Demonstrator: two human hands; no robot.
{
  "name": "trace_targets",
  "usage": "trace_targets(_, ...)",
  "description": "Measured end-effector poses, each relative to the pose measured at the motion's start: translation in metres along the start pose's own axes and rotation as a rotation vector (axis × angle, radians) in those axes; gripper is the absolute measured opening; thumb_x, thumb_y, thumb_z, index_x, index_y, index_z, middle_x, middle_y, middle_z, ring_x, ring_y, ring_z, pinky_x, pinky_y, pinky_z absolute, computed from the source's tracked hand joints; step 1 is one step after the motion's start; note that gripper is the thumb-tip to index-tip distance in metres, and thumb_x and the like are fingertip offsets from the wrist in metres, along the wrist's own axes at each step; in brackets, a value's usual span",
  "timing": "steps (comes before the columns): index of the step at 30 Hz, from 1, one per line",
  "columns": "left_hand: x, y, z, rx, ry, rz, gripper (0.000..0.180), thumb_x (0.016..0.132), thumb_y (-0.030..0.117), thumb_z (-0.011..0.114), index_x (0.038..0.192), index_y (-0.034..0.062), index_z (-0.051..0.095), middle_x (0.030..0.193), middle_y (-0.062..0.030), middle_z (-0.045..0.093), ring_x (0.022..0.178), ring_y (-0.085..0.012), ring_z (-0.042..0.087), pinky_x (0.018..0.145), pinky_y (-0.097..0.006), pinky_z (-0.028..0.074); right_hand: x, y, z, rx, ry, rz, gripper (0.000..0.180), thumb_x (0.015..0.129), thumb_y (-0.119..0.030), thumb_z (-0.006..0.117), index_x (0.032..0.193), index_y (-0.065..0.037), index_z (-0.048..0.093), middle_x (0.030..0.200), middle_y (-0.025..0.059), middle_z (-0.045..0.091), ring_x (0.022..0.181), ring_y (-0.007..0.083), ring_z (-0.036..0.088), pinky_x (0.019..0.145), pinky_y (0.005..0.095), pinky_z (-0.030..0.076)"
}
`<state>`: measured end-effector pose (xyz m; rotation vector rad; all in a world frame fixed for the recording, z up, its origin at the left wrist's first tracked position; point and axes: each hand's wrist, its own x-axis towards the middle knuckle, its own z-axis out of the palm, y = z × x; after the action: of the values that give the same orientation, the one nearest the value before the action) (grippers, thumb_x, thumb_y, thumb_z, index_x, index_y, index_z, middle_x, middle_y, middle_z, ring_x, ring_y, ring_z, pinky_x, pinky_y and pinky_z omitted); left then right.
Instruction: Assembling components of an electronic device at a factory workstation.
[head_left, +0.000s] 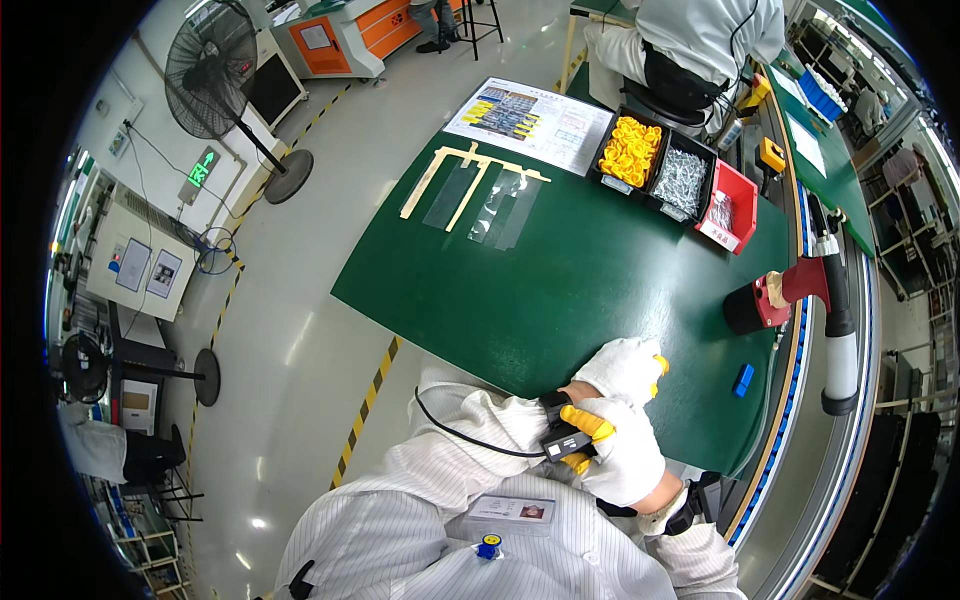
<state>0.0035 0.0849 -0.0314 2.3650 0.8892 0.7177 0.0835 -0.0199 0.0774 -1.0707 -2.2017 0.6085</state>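
Observation:
Both my hands wear white gloves with yellow fingertips and are close together over the near edge of the green tabletop [600, 270]. My right hand [625, 458] reaches across to my left wrist. Its fingers close around a small black box [567, 445] with a black cable, beside the dark band [554, 402] there. Just beyond it, my left hand [622, 368] is curled, yellow tips facing right, with nothing visible in it. A dark band [686, 512] also circles my right wrist.
Across the table are a printed sheet [575, 130], beige strips [425, 185], clear film pieces [505, 212], bins of yellow parts [630, 150] and metal screws [683, 180], and a red bin [735, 205]. Rightward are a red-and-black tool [790, 290] and a blue block [743, 380]. Another person [690, 45] sits beyond.

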Motion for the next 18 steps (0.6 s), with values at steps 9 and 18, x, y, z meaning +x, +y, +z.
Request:
trace_targets(9, 0.004, 0.013, 0.004, 0.136, -0.252, -0.202, 0.018, 0.078, 0.020, 0.080, 0.093, 0.0112, 0.072, 0.101, -0.0079, 0.064, 0.093, -0.0272, 0.067, 0.081, -0.043, 0.058, 0.029, 0.003, -0.024, 0.037, -0.228, -0.147, 0.054, 0.076, -0.007, 0.084, 0.127, -0.003, 0.067, 0.128, 0.0150, 0.063, 0.116, 0.0358, 0.065, 0.101, 0.0450, 0.053)
trace_targets(18, -0.002, 0.009, 0.084, 0.889, -0.131, -0.371, 0.033, 0.052, 0.014, 0.094, 0.074, 0.0121, 0.070, 0.071, -0.0100, 0.066, 0.064, -0.0290, 0.069, 0.060, -0.047, 0.060, 0.046, 0.004, -0.024, 0.220, -0.183, -0.035, 0.051, 0.073, 0.004, 0.080, 0.121, -0.006, 0.069, 0.115, 0.0110, 0.067, 0.109, 0.0365, 0.063, 0.096, 0.0420, 0.051)
